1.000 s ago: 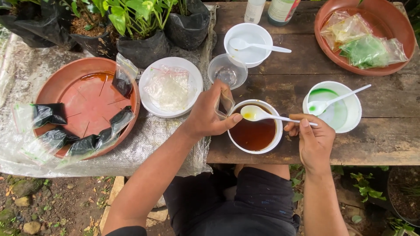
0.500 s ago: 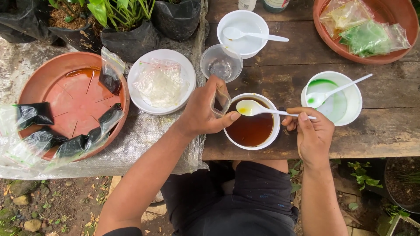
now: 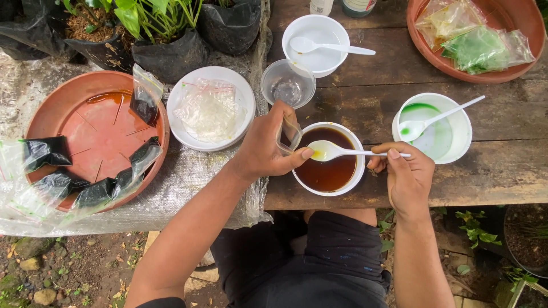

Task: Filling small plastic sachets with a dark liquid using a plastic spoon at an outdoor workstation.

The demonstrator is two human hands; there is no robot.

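Outdoors on a worn wooden desk, a bowl of brown liquid sits at the near edge; left hand pinches a small clear bag open, fingers closed on it; right hand grips a white spoon above the bowl; I'd keep the bag's mouth wide and pour slowly.

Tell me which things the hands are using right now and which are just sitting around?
In use:
left hand holding a small clear bag
right hand holding a white spoon
bowl of brown liquid under the spoon

Just sitting there:
bowl with green liquid
empty white bowl
clear cup
plate of clear bags
brown tray of dark bags
potted plants
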